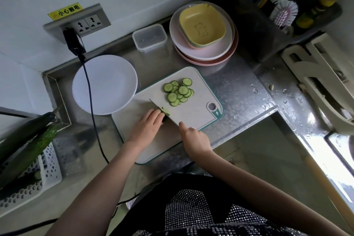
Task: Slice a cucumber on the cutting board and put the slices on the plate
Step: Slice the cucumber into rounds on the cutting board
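Note:
A pale cutting board (193, 113) with a green rim lies on the steel counter. On its far part sits a pile of several cucumber slices (179, 92). My left hand (148, 125) presses down a short cucumber end piece (165, 111), mostly hidden under my fingers. My right hand (193, 138) grips a knife (164, 111), its blade lying diagonally across the board against the cut face of the cucumber. An empty white plate (107, 82) rests to the left of the board, slightly overlapping its corner.
Stacked plates with yellow bowls (203, 30) and a clear plastic box (150, 37) stand behind the board. A black cable (92, 105) runs from the wall socket across the plate. Whole cucumbers (28, 143) lie in a white basket at left. A dish rack (321, 86) stands right.

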Motion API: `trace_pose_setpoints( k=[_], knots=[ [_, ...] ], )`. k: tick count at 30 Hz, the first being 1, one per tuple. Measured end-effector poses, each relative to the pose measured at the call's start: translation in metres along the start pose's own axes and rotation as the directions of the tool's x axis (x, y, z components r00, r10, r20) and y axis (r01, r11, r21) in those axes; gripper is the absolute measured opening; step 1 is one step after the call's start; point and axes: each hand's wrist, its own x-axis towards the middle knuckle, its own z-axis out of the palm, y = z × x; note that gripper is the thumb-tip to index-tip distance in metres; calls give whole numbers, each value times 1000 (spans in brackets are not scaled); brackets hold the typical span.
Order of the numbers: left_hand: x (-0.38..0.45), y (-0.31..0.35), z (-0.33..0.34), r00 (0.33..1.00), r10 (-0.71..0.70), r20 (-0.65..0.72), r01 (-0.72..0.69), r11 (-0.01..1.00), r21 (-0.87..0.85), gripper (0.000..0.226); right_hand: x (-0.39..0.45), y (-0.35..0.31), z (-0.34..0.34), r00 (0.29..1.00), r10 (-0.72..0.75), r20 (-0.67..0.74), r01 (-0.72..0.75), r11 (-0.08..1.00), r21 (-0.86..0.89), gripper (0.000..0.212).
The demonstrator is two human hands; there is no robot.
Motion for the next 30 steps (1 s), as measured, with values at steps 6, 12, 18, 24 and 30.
trace_pose_setpoints(
  k=[6,12,18,24,30],
  knots=[
    [1,3,-5,999,-38,29,37,999,2,20,-11,4,6,995,45,-84,-42,998,42,31],
    [4,6,-12,999,-34,40,32,999,32,25,-16,1,8,996,-27,-80,31,998,50,30],
    [6,7,-15,1000,-17,4,16,999,43,23,-17,0,8,996,-25,-87,30,998,56,32],
    [6,5,-15,1000,10,-3,-9,998,63,25,-17,-1,6,996,-34,-83,37,998,42,37],
    [3,2,-12,1000,8,-12,-7,999,49,23,-14,0,4,995,-45,-91,50,997,55,24]
  ],
)
